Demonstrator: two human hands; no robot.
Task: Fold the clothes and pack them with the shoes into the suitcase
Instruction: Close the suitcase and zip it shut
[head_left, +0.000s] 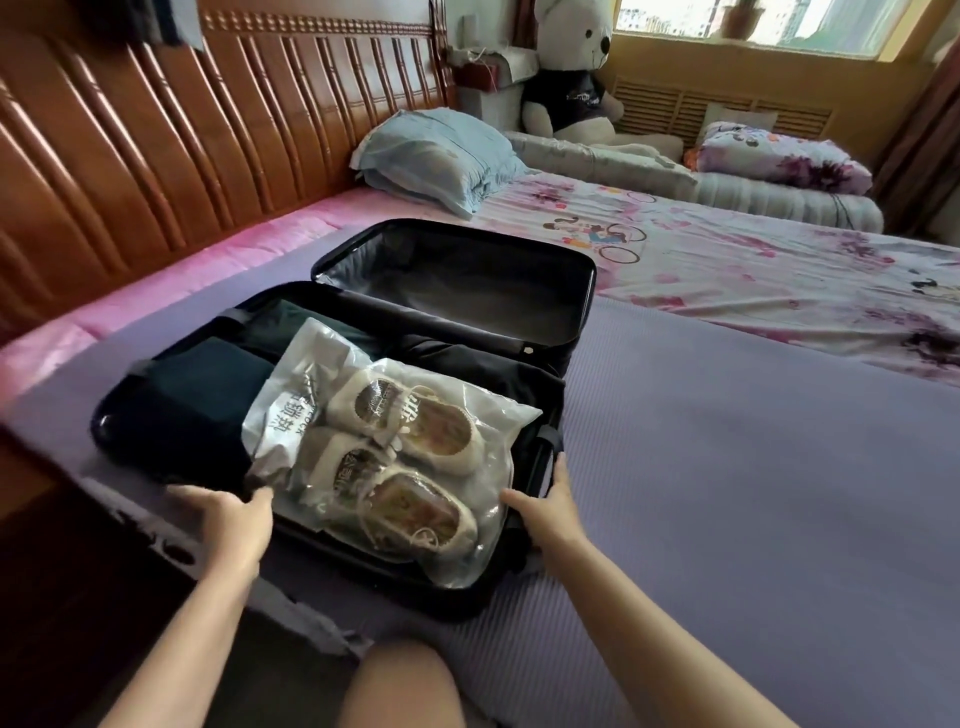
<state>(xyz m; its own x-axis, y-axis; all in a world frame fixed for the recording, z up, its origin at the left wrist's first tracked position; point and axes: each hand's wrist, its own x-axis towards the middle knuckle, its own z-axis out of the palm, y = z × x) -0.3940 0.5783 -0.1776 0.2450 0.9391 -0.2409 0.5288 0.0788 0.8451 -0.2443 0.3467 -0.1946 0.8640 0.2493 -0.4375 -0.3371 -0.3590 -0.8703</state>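
While bagged shoes (410, 467) lie in suitcase (457, 291) near half, L hand (228, 525) & R hand (545, 506), fingers spread, rest at its near corners.

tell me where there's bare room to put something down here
The suitcase lid is bare, and the purple mat between suitcase and floral sheet is free. The near half is crowded: bagged shoes and folded dark clothes.

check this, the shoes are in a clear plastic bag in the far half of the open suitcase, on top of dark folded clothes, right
Not the far half: the head view shows the shoes in a clear plastic bag in the near half of the open suitcase, on top of dark folded clothes.
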